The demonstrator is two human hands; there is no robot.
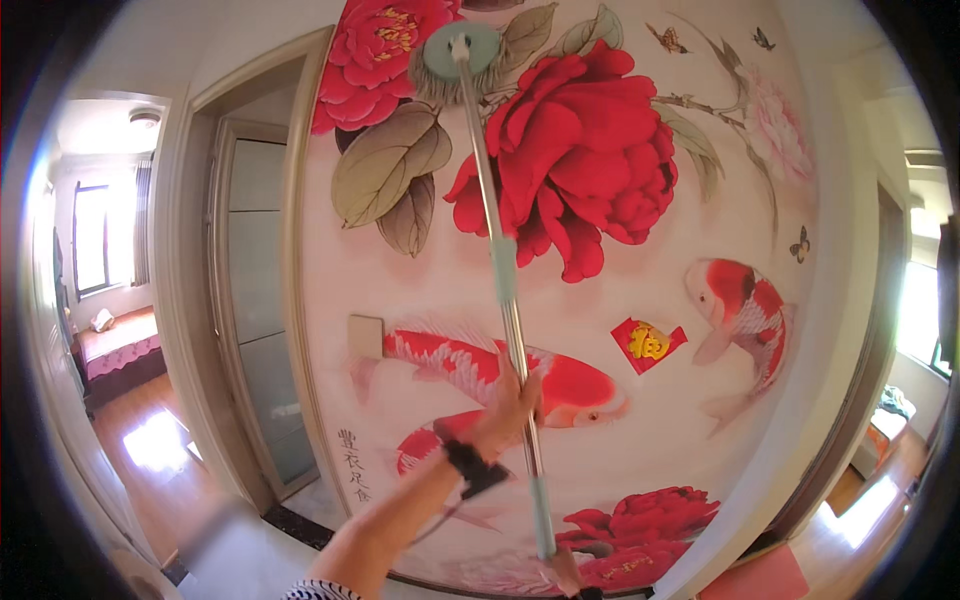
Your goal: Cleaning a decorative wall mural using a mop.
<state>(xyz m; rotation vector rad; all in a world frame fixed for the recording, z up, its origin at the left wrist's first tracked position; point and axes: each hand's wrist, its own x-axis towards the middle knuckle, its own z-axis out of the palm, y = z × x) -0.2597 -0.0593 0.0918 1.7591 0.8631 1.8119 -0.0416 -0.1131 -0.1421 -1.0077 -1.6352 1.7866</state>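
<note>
A telescopic mop (512,322) with a shiny metal pole and pale green plastic sleeves rises in front of a painted wall mural. Its round green head (442,64), fringed with grey strands, is up at the top against the mural's flowers and leaves; firm contact is hard to judge. Around the middle of the pole, my left hand (514,409) is closed, with a black band and a cord at the wrist. Low at the frame's bottom edge, my right hand (562,574) grips the lower green handle and is partly cut off.
The mural (585,307) shows red peonies and koi. A red and gold ornament (646,343) and a beige switch plate (365,337) are on it. Left stands a framed doorway with a glass-panelled door (259,262). Another opening (870,360) lies right, with a pink-red object (761,577) below.
</note>
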